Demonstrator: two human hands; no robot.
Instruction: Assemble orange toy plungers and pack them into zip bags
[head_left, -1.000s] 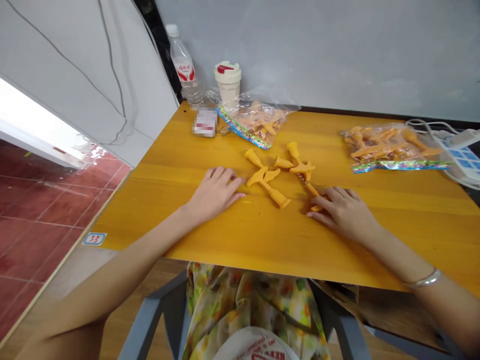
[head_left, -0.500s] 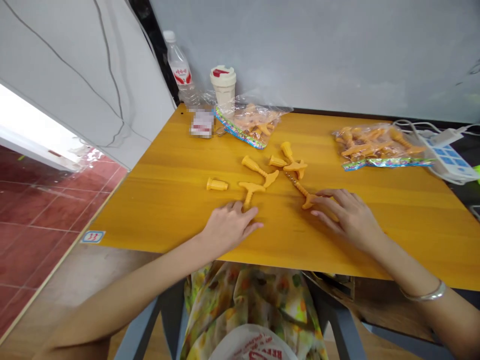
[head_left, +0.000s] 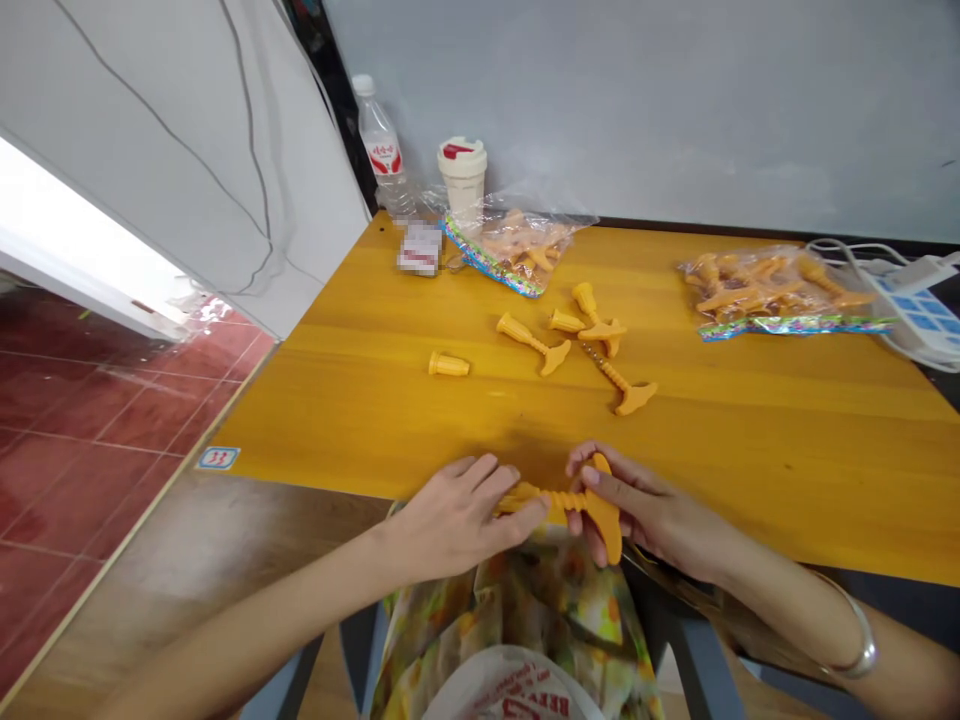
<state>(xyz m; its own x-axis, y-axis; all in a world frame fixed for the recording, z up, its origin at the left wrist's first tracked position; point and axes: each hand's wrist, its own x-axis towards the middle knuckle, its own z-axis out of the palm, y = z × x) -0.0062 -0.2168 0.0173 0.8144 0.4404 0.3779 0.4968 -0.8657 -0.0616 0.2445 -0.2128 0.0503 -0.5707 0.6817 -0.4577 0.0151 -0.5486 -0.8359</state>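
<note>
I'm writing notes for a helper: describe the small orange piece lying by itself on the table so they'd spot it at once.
On the yellow wooden table top, find the scattered orange plastic pieces near the middle. Just left of them, above the left hand, lies a short tapered cap on its side. It sits apart from the others and has no long shaft or flared end.

Even indoor light, with a blown-out white opening (head_left: 71,225) at left and edges bowed by wide-angle distortion.
</note>
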